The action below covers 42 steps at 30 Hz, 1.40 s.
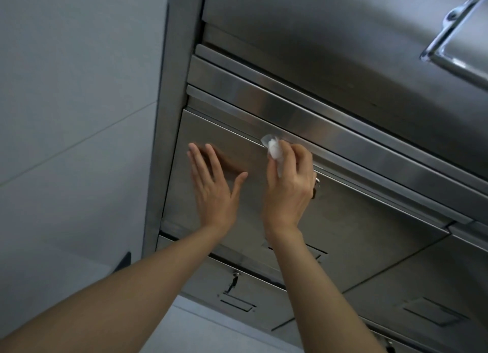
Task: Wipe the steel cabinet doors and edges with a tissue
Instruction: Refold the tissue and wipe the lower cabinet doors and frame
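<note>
Two bare forearms are reaching up from the bottom of the view toward a steel cabinet (343, 49), seen from below at a steep tilt. Nearest the camera, a lower door (200, 278) is showing a key (232, 282) hanging in its lock above a small label slot (237, 304). Above it, the left hand (211, 186) is lying flat against the upper door (356, 234), its fingers straight and slightly spread, the thumb angled out to the right, and its reflection is showing in the metal beside the fingertips. Just to the right, the right hand (287, 183) is curling around a crumpled white tissue (273, 149), pinching it between thumb and fingertips and pressing it at the top edge of that same door, where the door is meeting the bright steel strip (343, 139) running across the cabinet. A second key is partly showing behind the right hand's knuckles. More doors with label slots are sitting to the lower right. Farther up, stepped steel bands are rising toward a large plain panel, and a shiny metal handle (449, 22) is jutting out at the top right corner. To the left, a pale tiled wall (74, 115) is standing beside the cabinet's upright frame.
</note>
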Each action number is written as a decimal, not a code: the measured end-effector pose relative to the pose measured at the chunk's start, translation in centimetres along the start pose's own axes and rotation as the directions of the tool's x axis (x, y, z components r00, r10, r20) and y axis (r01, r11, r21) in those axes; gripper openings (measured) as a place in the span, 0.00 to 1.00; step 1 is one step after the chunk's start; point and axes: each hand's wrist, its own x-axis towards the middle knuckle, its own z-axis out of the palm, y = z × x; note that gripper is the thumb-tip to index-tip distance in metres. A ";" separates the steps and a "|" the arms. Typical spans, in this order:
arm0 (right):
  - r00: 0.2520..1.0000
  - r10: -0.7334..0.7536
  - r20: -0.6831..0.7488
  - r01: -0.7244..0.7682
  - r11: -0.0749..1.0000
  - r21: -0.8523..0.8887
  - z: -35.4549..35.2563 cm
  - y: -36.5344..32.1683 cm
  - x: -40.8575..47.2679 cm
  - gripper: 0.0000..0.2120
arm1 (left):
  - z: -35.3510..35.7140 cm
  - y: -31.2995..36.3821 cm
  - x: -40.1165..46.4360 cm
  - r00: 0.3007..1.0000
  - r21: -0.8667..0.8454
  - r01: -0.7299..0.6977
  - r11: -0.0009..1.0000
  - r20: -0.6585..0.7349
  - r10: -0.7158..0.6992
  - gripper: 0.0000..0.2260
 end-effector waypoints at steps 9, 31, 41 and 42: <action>0.997 -0.071 0.034 0.069 0.996 0.056 -1.4 -0.1 1.7 0.08 | -1.7 0.3 -0.1 0.996 -0.006 0.005 1.000 0.092 -0.004 0.39; 0.990 0.034 0.139 -0.109 0.809 0.578 -11.6 -4.5 5.5 0.09 | -17.8 13.3 3.6 0.917 -0.860 0.175 0.480 0.320 0.238 0.26; 0.915 -0.174 0.365 -0.082 0.804 0.589 -12.5 -4.6 8.8 0.16 | -18.9 14.0 5.2 0.951 -0.754 -0.041 0.655 0.173 0.258 0.16; 0.924 -0.186 0.335 -0.031 0.835 0.550 -12.2 -4.7 9.1 0.17 | -18.8 13.9 5.4 0.958 -0.739 -0.056 0.671 0.148 0.244 0.15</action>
